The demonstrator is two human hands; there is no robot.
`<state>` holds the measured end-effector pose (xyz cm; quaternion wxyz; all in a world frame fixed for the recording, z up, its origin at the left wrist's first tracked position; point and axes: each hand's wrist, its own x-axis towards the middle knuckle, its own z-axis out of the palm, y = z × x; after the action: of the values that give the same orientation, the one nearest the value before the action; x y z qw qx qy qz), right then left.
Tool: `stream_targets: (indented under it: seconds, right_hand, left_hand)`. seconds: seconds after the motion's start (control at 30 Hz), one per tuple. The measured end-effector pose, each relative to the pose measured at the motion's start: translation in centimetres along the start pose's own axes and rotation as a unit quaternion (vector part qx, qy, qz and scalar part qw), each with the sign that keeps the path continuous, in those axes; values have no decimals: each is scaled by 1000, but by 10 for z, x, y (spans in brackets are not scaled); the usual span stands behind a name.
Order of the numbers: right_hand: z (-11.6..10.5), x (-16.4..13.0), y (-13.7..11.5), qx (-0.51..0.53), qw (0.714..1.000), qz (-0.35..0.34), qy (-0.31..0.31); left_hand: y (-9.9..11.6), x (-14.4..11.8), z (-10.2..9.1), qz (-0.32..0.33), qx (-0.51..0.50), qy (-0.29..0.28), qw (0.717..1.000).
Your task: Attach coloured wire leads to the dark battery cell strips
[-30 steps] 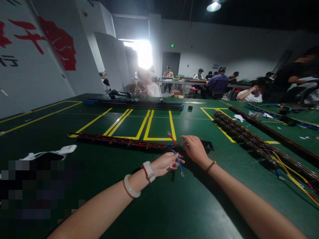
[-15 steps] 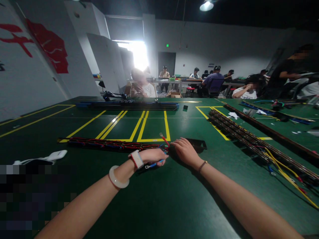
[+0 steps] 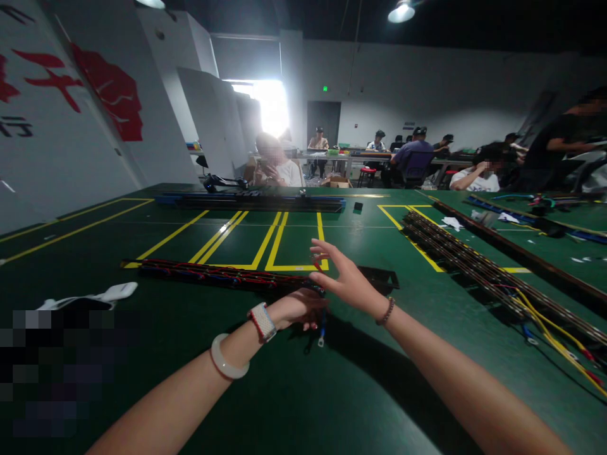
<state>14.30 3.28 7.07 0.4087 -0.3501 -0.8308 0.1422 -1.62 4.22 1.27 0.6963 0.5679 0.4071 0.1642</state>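
A long black strip (image 3: 213,275) threaded with red and blue wires lies across the green table (image 3: 294,392) in front of me. My left hand (image 3: 300,309), with a watch and a pale bangle on the wrist, pinches a short blue wire (image 3: 322,328) whose metal lug hangs down at the strip's right end. My right hand (image 3: 342,278) is raised just above that end, fingers spread, holding nothing. A red wire tip is mostly hidden behind it.
A black tray (image 3: 382,278) lies right of my hands. More long strips with yellow wires (image 3: 497,278) run along the right. A white cloth (image 3: 104,295) lies at left. A blue-black rail (image 3: 256,201) lies at the far edge. Several people sit at tables beyond.
My right hand has lifted off the strip's end and opened its fingers. My left hand has turned so that the blue wire's lug now hangs downward.
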Motion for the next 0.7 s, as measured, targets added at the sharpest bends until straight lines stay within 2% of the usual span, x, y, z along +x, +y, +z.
stream_targets:
  seconds: [0.13,0.23,0.3,0.37,0.47,0.57,0.7]
  right_hand:
    - [2,3,2,-82,996,13,41]
    - [-16,5,20,-142,987,48,57]
    - [-35,4,38,-154,986,65,17]
    - [-52,1,57,-153,984,71,-51]
    - [-65,-8,82,-180,969,83,-149]
    - [-61,-17,94,-226,944,83,-224]
    - [-45,-22,92,-272,921,80,-267]
  left_hand:
    - [-4,2,1,-4,-8,-2,1000]
    - [-4,2,-1,-12,-5,-19,1000]
    - [-3,2,-3,-23,-27,-24,999]
    - [-2,2,-4,-34,-66,-33,997]
    - [-2,4,-5,-53,-128,-59,989]
    - [-3,7,-5,-64,-197,-92,974]
    - [-2,8,0,-55,-248,-93,963]
